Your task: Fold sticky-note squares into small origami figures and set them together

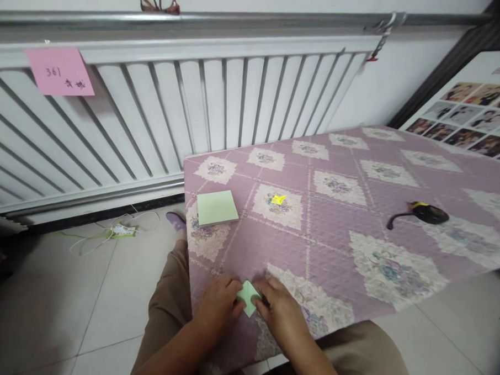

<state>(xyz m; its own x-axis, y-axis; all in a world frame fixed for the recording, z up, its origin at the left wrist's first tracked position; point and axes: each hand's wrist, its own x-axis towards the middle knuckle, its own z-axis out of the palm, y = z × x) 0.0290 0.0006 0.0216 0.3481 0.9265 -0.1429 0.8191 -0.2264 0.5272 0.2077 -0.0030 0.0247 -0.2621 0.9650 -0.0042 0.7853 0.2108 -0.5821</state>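
Pink note [59,71] writing — too small

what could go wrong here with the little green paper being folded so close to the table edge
1. The green paper lies at the near edge of the table; pinched between left hand and right hand, it might slip off onto the lap.
2. The quilted cloth looks soft, so creases may come out uneven.
3. The pad of green sheets sits by the left edge and could be knocked to the floor.
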